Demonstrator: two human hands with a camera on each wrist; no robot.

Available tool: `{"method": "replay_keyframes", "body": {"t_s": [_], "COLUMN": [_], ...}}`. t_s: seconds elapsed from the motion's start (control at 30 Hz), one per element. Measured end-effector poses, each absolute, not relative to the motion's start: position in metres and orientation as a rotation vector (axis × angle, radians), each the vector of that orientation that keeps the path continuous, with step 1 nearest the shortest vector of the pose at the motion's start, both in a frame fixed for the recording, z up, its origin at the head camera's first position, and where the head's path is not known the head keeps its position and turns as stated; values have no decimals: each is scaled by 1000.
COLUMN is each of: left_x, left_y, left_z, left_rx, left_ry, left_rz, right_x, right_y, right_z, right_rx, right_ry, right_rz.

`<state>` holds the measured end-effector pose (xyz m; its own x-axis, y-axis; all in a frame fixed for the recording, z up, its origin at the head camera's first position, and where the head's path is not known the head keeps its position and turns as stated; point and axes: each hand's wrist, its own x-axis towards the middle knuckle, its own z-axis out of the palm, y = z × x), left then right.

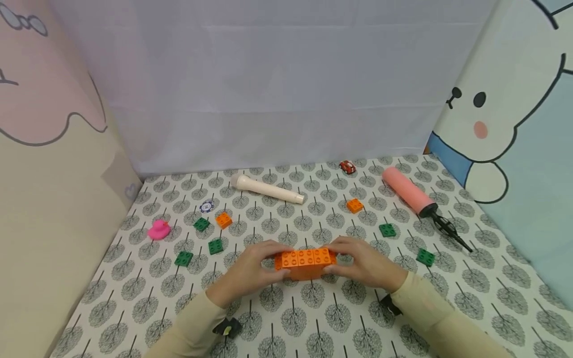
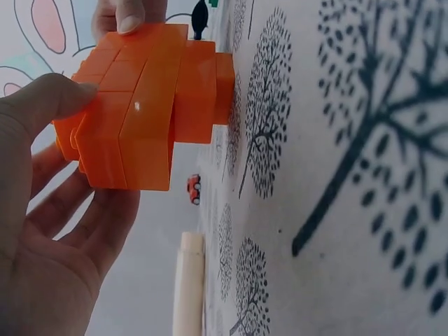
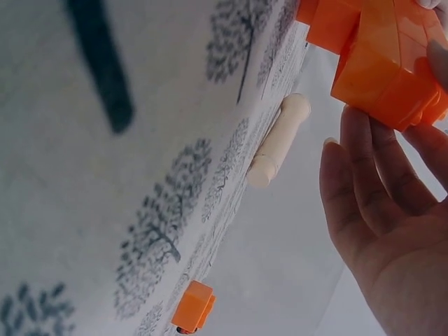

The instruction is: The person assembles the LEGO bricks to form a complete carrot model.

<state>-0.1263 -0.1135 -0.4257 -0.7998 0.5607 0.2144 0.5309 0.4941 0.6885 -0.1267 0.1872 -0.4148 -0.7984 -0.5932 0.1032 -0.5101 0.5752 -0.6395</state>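
Note:
A stepped structure of orange toy bricks [image 1: 309, 263] stands at the front middle of the table. Its upper part is wider than the narrower bricks under it, and studs show on top. My left hand [image 1: 256, 268] grips its left end, thumb on the near face and fingers on the far side. At the opposite end my right hand [image 1: 362, 262] holds it in the same way. The left wrist view shows the left thumb [image 2: 70, 94] pressed on the bricks [image 2: 150, 91]. In the right wrist view, fingertips of the right hand [image 3: 392, 196] touch the bricks' [image 3: 385, 70] far side.
Loose orange bricks [image 1: 355, 205] and several green ones [image 1: 215, 246] lie around both sides. Farther back are a white toy microphone [image 1: 268, 189] and a red toy car [image 1: 347, 167]. A pink duck [image 1: 159, 229] sits left; a pink cylinder with a black whisk-like end [image 1: 409, 191] lies right.

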Motion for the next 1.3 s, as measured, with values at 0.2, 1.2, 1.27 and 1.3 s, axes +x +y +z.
{"method": "replay_keyframes", "body": {"t_s": [0.2, 1.2, 1.27, 1.3], "left_x": [-124, -124, -124, -124], "left_y": [-115, -115, -115, -115], "left_z": [-429, -430, -429, -428], "left_rx": [939, 882, 873, 864], "left_ry": [2660, 2619, 2627, 2631], "left_rz": [1299, 1300, 1296, 1295], "right_x": [-126, -243, -244, -245], "right_y": [186, 237, 236, 235], "right_z": [-413, -416, -415, -415], "right_rx": [-922, -309, -306, -311], "right_ry": [2697, 2979, 2983, 2987], "right_rz": [-996, -494, -485, -487]}}
